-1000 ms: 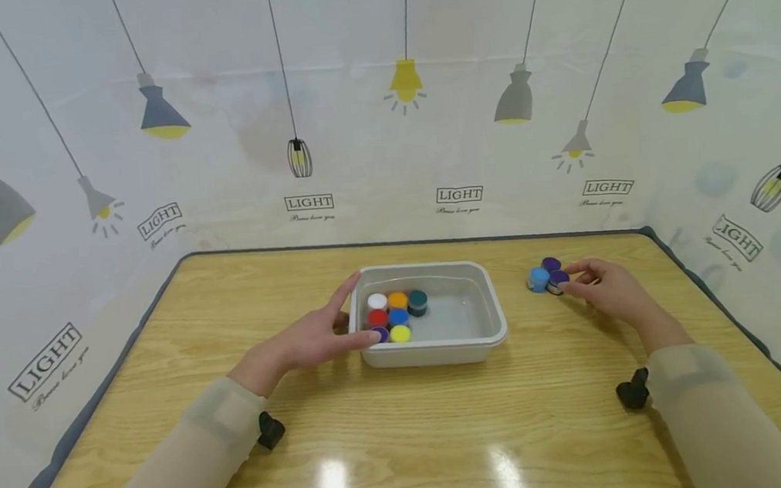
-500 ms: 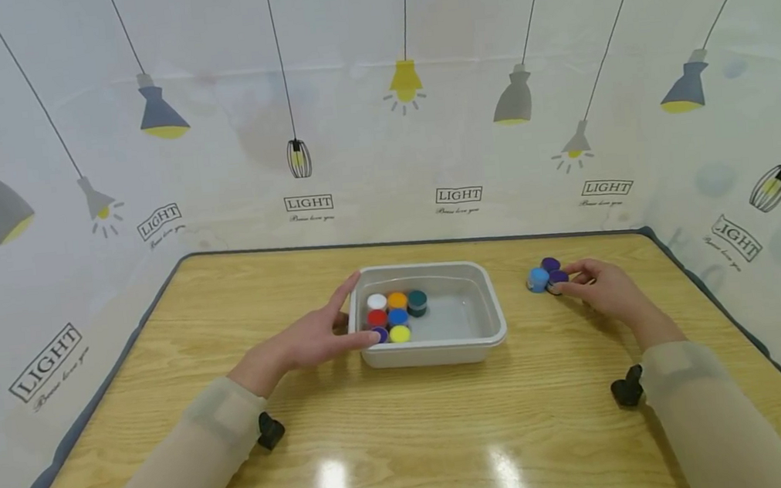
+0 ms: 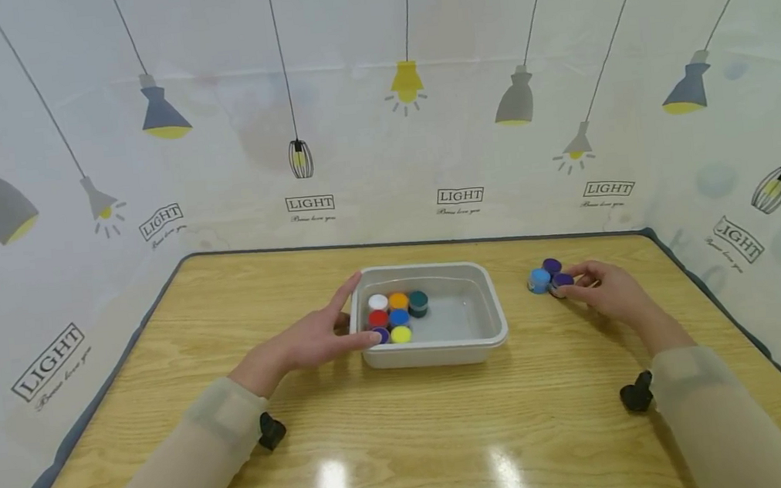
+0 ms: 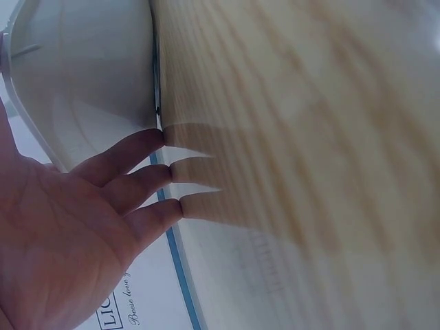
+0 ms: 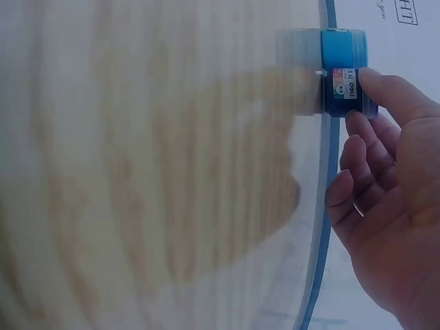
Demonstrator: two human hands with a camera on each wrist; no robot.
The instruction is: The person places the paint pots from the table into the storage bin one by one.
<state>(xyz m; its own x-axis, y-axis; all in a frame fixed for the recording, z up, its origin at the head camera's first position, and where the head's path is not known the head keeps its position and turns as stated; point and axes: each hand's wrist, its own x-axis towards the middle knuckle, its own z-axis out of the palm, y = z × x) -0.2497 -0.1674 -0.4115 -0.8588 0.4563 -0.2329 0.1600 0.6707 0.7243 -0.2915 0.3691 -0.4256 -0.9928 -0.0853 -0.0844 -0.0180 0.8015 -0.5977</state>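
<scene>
In the head view, my left hand (image 3: 308, 339) rests at the left end of a white plastic tub (image 3: 435, 356), thumb over the rim near a purple-lidded jar. The left wrist view shows its other fingers (image 4: 141, 189) extended, their tips on the table. My right hand (image 3: 611, 294) pinches a small purple-lidded paint jar (image 3: 561, 282) between thumb and fingers. A light-blue paint jar (image 3: 538, 280) and another purple-lidded jar (image 3: 551, 266) stand close against it. The right wrist view shows the held jar's printed label (image 5: 345, 83), with the remaining fingers loosely bent below.
Several paint jars with white, orange, dark green, red, blue, purple and yellow lids (image 3: 401, 335) stand in the tub's left half. The wooden table (image 3: 406, 421) ends at a wall of printed cloth (image 3: 375, 222) behind and on both sides.
The held purple-lidded jar has shifted slightly right and toward me, away from the other purple-lidded jar. My right hand moved with it. The left hand and tub look still.
</scene>
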